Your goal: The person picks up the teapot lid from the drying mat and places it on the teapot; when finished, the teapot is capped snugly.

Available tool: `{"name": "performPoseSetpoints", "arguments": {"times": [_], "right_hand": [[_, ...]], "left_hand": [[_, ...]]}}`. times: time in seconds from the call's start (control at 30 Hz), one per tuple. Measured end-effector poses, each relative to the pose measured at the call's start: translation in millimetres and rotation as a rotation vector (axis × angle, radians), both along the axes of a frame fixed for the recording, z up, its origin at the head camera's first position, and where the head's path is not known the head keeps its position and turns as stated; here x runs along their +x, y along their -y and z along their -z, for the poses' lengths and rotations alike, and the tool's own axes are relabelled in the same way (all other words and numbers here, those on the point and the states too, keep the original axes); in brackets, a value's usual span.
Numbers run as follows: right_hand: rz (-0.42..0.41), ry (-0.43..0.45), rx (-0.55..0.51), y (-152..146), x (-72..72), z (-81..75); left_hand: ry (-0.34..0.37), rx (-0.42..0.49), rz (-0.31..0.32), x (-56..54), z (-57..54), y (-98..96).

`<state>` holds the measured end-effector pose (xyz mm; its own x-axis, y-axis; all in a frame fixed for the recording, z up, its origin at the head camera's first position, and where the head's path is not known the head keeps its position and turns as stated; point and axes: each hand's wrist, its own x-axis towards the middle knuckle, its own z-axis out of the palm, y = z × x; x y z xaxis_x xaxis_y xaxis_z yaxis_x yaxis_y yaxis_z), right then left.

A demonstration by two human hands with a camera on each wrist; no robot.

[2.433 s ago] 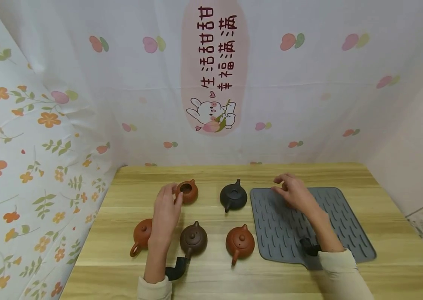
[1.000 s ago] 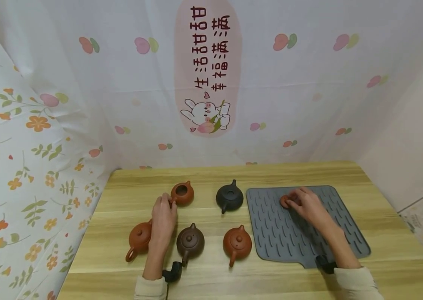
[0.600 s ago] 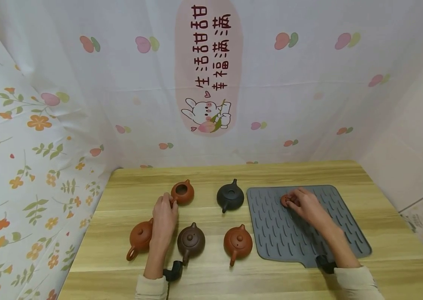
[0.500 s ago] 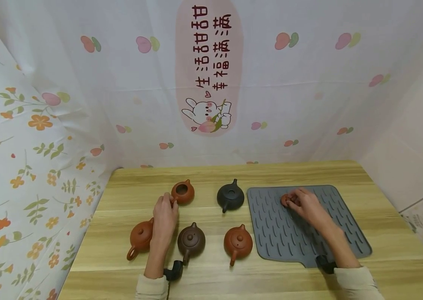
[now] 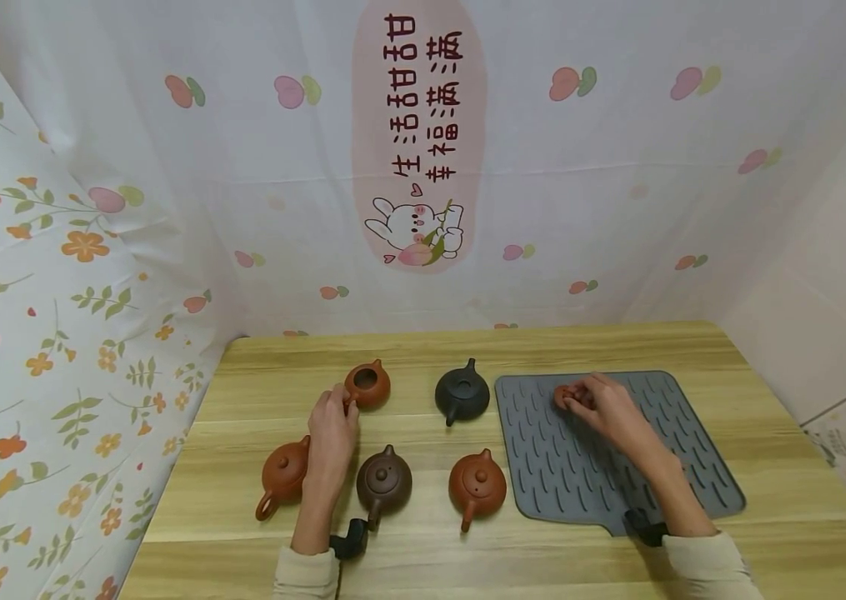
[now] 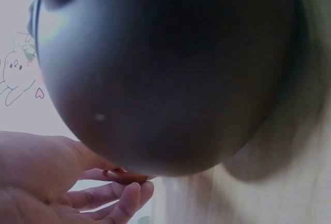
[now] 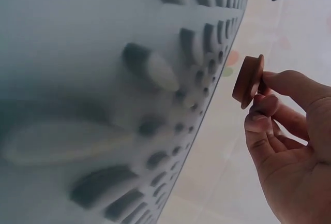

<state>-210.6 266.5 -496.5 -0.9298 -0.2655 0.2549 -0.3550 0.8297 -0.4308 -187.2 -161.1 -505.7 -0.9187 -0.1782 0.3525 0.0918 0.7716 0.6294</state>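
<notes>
My left hand (image 5: 332,429) pinches the handle of a lidless orange-brown clay teapot (image 5: 373,392), whose round mouth faces up. In the left wrist view a dark teapot body (image 6: 165,94) fills most of the picture, and the fingers (image 6: 126,198) close on a bit of orange clay below it. Over the grey mat (image 5: 543,467), my right hand (image 5: 610,412) pinches a reddish-brown teapot lid (image 7: 249,79) by its knob. The right wrist view has the lid raised off the mat, between thumb and fingers.
A black teapot (image 5: 463,393) stands between the hands. Nearer me are a dark brown teapot (image 5: 385,481), an orange-brown one (image 5: 478,482) and another orange one (image 5: 285,472) beside the left forearm. A patterned cloth (image 5: 280,208) hangs behind the wooden table.
The left hand, earlier apart from the lidless teapot, has come down onto its handle. The right hand has taken hold of the lid, which has just shifted slightly left and up from the mat.
</notes>
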Motion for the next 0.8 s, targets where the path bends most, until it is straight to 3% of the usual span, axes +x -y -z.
{"name": "performPoseSetpoints", "arguments": {"times": [0.8], "right_hand": [[-0.06, 0.013, -0.049, 24, -10.1, -20.1]], "left_hand": [[-0.038, -0.06, 0.033, 1.1, -1.9, -0.4]]}}
